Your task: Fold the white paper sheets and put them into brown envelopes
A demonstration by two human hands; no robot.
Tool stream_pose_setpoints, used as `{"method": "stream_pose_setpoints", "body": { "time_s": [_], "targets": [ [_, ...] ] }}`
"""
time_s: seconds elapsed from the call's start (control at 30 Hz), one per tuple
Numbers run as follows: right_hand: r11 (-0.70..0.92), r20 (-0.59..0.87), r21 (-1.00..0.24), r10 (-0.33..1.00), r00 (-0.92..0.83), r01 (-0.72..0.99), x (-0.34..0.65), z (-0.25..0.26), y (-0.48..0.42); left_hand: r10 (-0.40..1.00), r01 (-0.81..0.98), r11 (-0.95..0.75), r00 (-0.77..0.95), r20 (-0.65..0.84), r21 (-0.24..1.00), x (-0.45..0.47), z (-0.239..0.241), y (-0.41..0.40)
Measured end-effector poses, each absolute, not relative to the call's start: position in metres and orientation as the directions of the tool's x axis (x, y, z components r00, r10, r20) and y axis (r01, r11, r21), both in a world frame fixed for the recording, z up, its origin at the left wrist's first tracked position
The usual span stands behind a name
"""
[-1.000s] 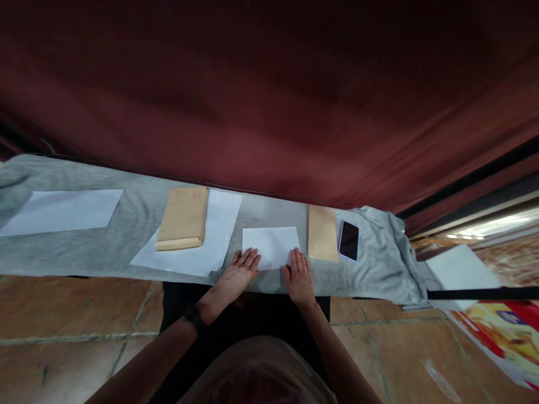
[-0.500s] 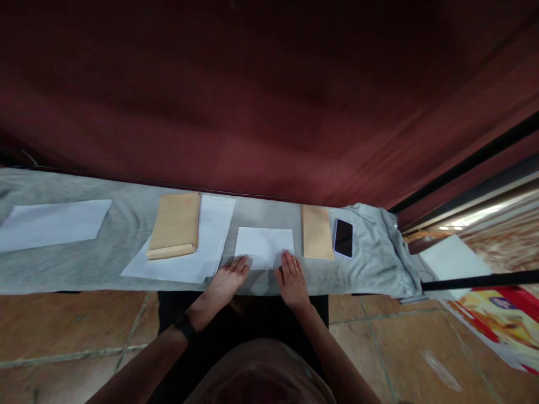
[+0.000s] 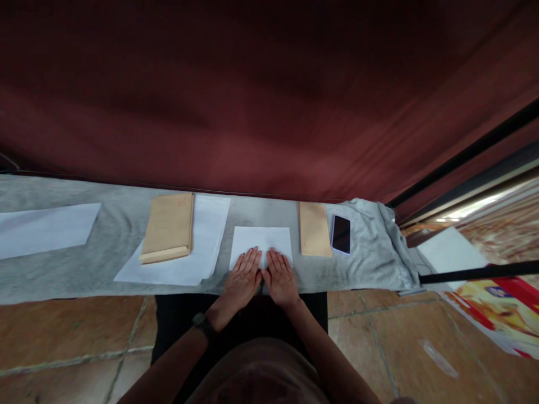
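A folded white sheet of paper [image 3: 261, 238] lies on a grey cloth [image 3: 105, 252] in front of me. My left hand [image 3: 241, 280] and my right hand [image 3: 279, 278] lie flat side by side on the sheet's near edge, fingers stretched out, thumbs almost touching. A dark watch sits on my left wrist. Neither hand holds anything.
Left of the sheet, a stack of brown envelopes [image 3: 167, 227] rests on white papers [image 3: 202, 247]. A single brown envelope [image 3: 314, 237] and a dark phone [image 3: 341, 234] lie to the right. Another white sheet [image 3: 46, 230] is far left. A dark red curtain hangs behind.
Both hands slid inward from the sheet's two near corners and now meet at the middle of its near edge.
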State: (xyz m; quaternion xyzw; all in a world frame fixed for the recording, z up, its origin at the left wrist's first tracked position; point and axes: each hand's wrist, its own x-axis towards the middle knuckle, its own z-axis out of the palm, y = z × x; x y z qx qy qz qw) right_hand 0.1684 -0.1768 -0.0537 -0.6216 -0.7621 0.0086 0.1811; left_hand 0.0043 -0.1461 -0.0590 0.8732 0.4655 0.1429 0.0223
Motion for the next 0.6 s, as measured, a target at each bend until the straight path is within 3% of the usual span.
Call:
{"method": "stream_pose_setpoints", "body": {
  "time_s": [0.6],
  "targets": [
    [0.137,0.31,-0.189,0.948,-0.073,0.972,0.209,-0.064,-0.185,0.935,0.936,-0.3,0.25,0.253,0.184,-0.011,-0.06,-0.146]
  ]
}}
